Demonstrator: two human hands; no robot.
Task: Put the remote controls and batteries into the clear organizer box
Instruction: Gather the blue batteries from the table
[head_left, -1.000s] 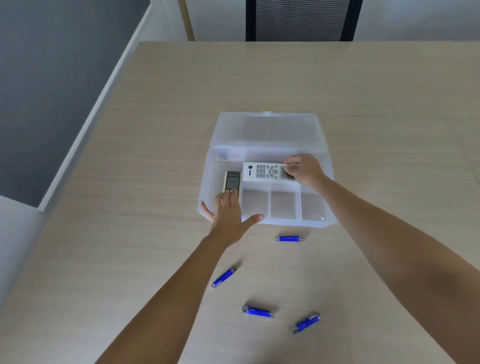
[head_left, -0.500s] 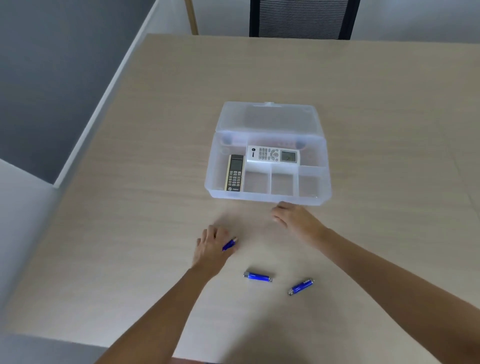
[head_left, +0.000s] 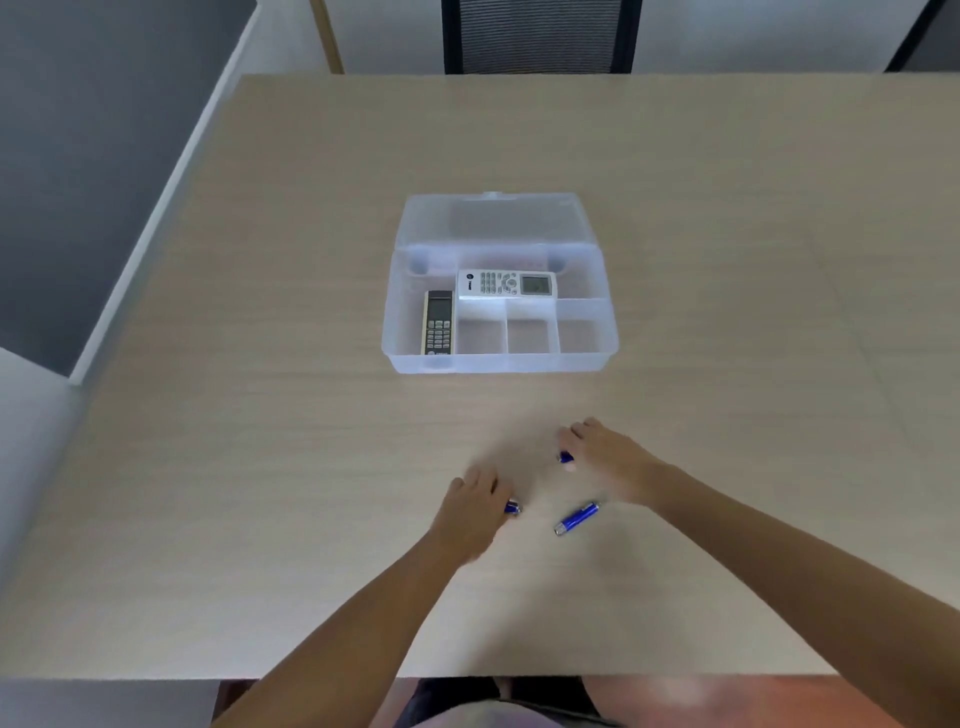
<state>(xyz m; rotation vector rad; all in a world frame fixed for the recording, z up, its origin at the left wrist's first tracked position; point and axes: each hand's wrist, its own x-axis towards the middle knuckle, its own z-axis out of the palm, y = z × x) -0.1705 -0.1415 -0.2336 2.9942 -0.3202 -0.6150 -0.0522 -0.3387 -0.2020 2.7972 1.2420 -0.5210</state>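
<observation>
Both remotes are already in the clear organizer box (head_left: 498, 364), lid folded back toward 12 o'clock; white remote (head_left: 506, 284) lies crosswise, long axis 9-to-3, in the wide rear compartment; black remote (head_left: 439, 322) lies lengthwise, axis 12-to-6, in the tall compartment at the box's 9 o'clock side; the three small front compartments look empty. Batteries remain on the table (head_left: 260, 467), all at 6 o'clock of the box, well apart from it. Left hand (head_left: 470, 512) is palm down, fingers curled over a blue battery (head_left: 512, 507) whose tip shows at the hand's 3 o'clock edge; whether that battery is actually pinched or merely covered, cannot tell, and a second one may be hidden under the palm. Right hand (head_left: 605, 457) likewise has fingers bent around a second battery (head_left: 565, 457) showing at its fingertips, 9 o'clock side; grasp looks started, not confirmed, image blurred there. One loose battery (head_left: 576, 518) lies free between the two hands, long axis running roughly 8-to-2, its upper end toward the right wrist; it sits at about 3 o'clock of the left fingers and 7 o'clock of the right fingers, marginally nearer the right hand, apart from both. Judgement: remotes done, batteries are the step in hand; next move turns on closing across the loose battery's short axis, then carrying toward 12 o'clock into a front compartment.
</observation>
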